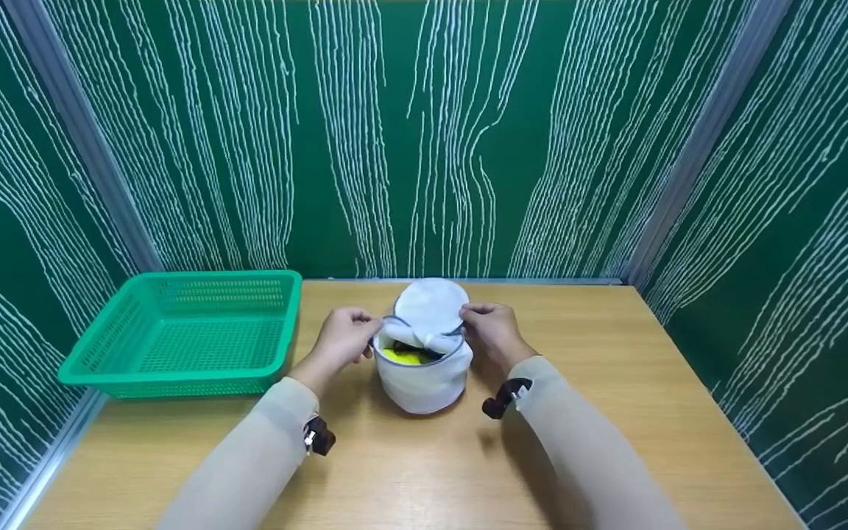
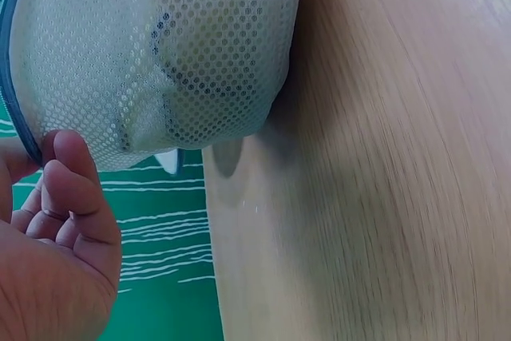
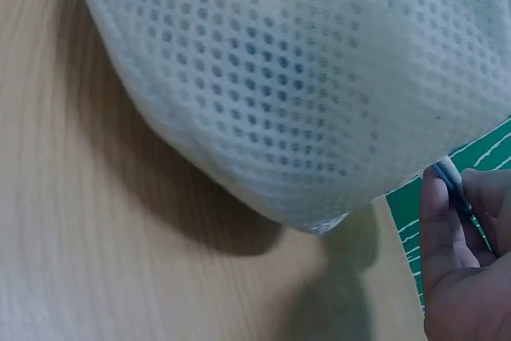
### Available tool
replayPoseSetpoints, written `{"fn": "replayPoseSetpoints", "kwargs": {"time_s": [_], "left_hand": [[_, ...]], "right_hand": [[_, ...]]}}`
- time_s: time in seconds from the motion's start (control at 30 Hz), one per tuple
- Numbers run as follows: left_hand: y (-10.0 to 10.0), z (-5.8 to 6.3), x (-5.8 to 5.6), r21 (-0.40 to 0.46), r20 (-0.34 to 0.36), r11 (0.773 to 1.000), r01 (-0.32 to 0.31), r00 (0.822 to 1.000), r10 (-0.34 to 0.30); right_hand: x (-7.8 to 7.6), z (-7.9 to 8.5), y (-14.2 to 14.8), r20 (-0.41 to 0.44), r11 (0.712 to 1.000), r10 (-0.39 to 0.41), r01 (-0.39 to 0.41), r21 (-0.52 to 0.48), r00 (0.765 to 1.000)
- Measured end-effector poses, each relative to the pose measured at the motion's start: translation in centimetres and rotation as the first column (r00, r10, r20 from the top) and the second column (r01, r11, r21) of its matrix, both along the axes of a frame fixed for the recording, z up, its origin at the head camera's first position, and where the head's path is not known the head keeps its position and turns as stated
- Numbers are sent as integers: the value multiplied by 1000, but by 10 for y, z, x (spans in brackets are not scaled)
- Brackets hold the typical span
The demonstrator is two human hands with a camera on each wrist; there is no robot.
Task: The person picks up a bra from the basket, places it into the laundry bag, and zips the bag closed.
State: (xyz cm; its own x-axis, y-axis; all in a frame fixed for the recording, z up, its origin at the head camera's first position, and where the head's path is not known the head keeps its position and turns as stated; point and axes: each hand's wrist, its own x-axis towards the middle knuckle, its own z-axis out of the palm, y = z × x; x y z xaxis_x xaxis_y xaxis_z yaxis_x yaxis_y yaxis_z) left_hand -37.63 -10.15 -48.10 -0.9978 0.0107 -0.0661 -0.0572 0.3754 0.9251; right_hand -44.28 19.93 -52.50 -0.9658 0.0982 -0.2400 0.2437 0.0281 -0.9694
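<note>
A white mesh laundry bag [image 1: 424, 386] with dark edging stands on the table, its round lid [image 1: 433, 305] tipped up at the back. Something bright yellow [image 1: 403, 357] and something dark show inside the mouth. My left hand [image 1: 347, 335] pinches the dark rim at the bag's left side; in the left wrist view, thumb and index finger [image 2: 72, 153] meet on that edging. At the right, my right hand [image 1: 497, 331] pinches the dark edging beside the lid. The right wrist view shows this strip between the thumb and fingers [image 3: 435, 205].
A green plastic basket [image 1: 174, 383] with slotted walls stands on the left of the wooden table [image 1: 586, 346]. Green panels [image 1: 336, 243] with white wavy lines rise behind the table and at both sides, joined by grey metal posts.
</note>
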Motion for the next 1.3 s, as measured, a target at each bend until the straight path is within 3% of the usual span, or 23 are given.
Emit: {"fn": "replayPoseSetpoints", "kwargs": {"time_s": [0.17, 0.4, 0.8, 1.13, 1.3], "left_hand": [[1, 0, 0, 17, -7, 1000, 0, 1000, 0], [0, -2, -1, 4, -1, 1000, 2, 1000, -2], [-4, -3, 0, -3, 41, 1000, -7, 999, 7], [-4, -2, 4, -5, 6, 999, -34, 999, 34], [-6, -3, 3, 23, -8, 999, -34, 999, 34]], "right_hand": [[1, 8, 0, -6, 1000, -8, 8, -23, 1000], [-3, 20, -1, -133, 996, -48, 38, -78, 990], [6, 50, 4, -223, 997, 1, -18, -75, 975], [21, 67, 7, -302, 993, 114, -100, 60, 946], [28, 70, 5, -387, 980, 183, -134, 148, 904]]}}
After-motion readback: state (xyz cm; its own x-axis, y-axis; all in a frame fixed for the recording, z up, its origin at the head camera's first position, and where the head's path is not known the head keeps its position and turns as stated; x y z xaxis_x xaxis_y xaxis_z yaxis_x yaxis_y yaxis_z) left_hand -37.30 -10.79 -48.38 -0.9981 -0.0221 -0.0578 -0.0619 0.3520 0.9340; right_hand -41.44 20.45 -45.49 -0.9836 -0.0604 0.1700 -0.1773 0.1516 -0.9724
